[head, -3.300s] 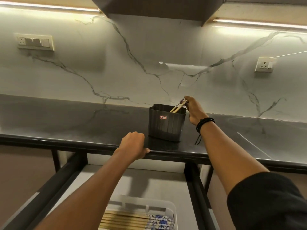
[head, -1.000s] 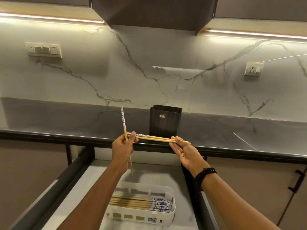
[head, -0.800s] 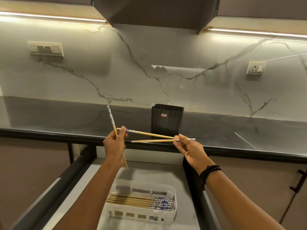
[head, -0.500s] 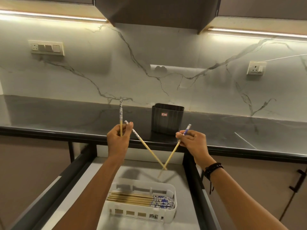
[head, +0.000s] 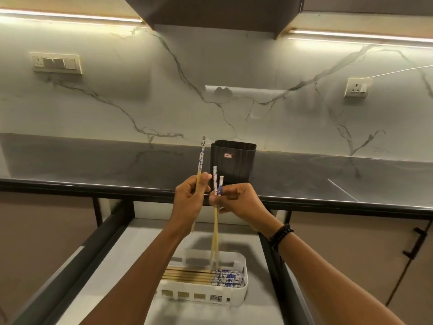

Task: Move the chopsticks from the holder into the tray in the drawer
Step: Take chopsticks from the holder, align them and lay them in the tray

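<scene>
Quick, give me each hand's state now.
Left hand: closed on one chopstick.
Right hand: closed on two chopsticks.

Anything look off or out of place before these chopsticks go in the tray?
Nothing stands out. The holder stands upright on the counter, the chopsticks in the tray lie neatly parallel, and nothing is spilled or visibly damaged.

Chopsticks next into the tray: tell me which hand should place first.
Right. The right hand holds two chopsticks hanging tips-down directly over the tray; the left hand holds one chopstick upright, further left.
</scene>
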Available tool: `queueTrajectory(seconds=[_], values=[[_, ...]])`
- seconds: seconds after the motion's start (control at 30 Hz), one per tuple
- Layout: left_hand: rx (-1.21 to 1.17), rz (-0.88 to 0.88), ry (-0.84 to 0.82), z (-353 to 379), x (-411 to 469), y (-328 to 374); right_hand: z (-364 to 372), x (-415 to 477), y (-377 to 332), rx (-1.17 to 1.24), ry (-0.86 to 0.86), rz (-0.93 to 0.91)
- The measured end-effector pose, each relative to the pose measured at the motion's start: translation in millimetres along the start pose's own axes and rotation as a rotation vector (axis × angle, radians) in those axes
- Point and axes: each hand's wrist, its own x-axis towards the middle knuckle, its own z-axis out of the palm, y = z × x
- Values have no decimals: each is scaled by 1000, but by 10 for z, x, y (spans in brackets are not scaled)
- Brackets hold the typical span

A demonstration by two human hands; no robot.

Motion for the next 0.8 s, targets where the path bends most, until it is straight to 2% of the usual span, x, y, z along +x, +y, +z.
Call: queueTrajectory(seconds=[0.07,0.23,0.5,0.57,0.63,0.7,0.73,0.8], values=[[6,-38,-41,-3,3,-33,-76,-5,-6,123,50,-7],[349,-4,-194,38,-54,-123,-135,-22,-5,275,127,-6],[488,133,-278,61,-73,-133,-123,-16,-24,410,178,75],[567,193,-220,76,-84,-170,-131,-17,-6,421,181,81],[668,251,-54,92,-101,-189,-155,-2,18,446,226,94],[619,306,95,112,-125,-159,-196,22,41,512,298,131],[561,311,109,123,-130,-142,-221,34,54,562,333,155],[460,199,68,173,-150,-112,-260,49,79,686,378,192]])
